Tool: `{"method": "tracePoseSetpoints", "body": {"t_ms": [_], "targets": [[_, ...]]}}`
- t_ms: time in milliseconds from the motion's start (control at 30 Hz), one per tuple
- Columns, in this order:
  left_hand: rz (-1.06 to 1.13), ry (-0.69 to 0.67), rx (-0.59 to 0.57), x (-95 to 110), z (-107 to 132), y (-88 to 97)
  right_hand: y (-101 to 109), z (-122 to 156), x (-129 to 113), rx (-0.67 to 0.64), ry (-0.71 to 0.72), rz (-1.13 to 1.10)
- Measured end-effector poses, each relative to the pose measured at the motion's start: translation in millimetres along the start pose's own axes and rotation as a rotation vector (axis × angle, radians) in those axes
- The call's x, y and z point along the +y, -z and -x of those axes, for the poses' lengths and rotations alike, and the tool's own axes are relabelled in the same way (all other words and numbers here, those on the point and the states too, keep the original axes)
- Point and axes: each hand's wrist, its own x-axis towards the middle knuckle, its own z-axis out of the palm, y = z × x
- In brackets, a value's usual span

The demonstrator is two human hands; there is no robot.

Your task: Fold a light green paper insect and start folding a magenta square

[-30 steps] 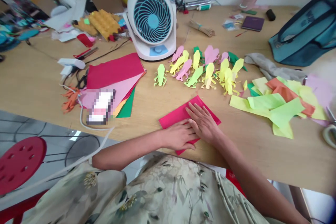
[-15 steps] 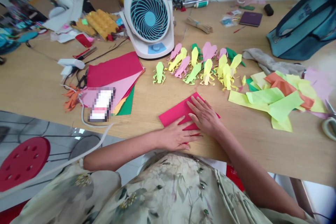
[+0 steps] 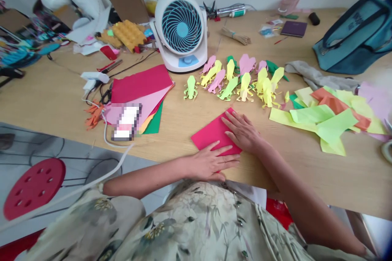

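A folded magenta paper sheet (image 3: 211,132) lies near the front edge of the wooden table (image 3: 190,124). My left hand (image 3: 211,161) rests flat on its near corner with fingers stretched out. My right hand (image 3: 243,132) presses flat on its right side, fingers spread. Just beyond the sheet stand several folded paper insects (image 3: 241,79) in yellow, green and pink.
A white desk fan (image 3: 181,30) stands behind the insects. A stack of coloured paper (image 3: 139,89) lies at the left, paper scraps (image 3: 329,120) at the right. A teal bag (image 3: 355,38) sits far right, cables and clutter back left, a red stool (image 3: 33,187) below.
Both hands have slid a little over the magenta sheet, flattening it; the left hand now lies more open on the near corner. The camera view shifted slightly.
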Motion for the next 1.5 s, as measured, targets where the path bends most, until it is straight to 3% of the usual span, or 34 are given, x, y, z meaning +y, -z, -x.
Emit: {"method": "tracePoseSetpoints", "body": {"t_ms": [167, 333, 467, 600, 733, 833, 933, 1100, 1267, 1500], "targets": [[-0.040, 0.118, 0.037, 17, -18, -8.7, 5, -11, 20, -0.041, 0.158, -0.028], [-0.082, 0.005, 0.038, 20, -8, -22.7, 9, -15, 25, -0.077, 0.218, -0.049], [-0.092, -0.024, 0.039, 19, 0, -29.0, 14, -14, 23, -0.081, 0.190, -0.061], [-0.056, 0.041, 0.070, 24, -5, -33.0, 23, -5, 10, -0.008, 0.060, -0.096], [0.007, 0.067, 0.120, 30, -13, -24.2, 18, 5, -4, 0.050, 0.049, -0.078], [0.086, 0.076, 0.228, 24, -18, -7.3, 5, 7, -6, 0.022, 0.021, -0.057], [0.134, 0.191, 0.347, 8, -26, 4.5, 0, 5, 0, 0.005, 0.055, -0.057], [0.038, 0.296, 0.424, -12, -35, -7.6, 7, 0, 9, -0.027, 0.127, -0.074], [-0.021, 0.349, 0.385, -13, -33, -22.6, 8, -8, 22, -0.043, 0.093, -0.054], [-0.052, 0.381, 0.236, -14, -34, -15.1, 16, -9, 29, 0.003, 0.034, -0.097]]}}
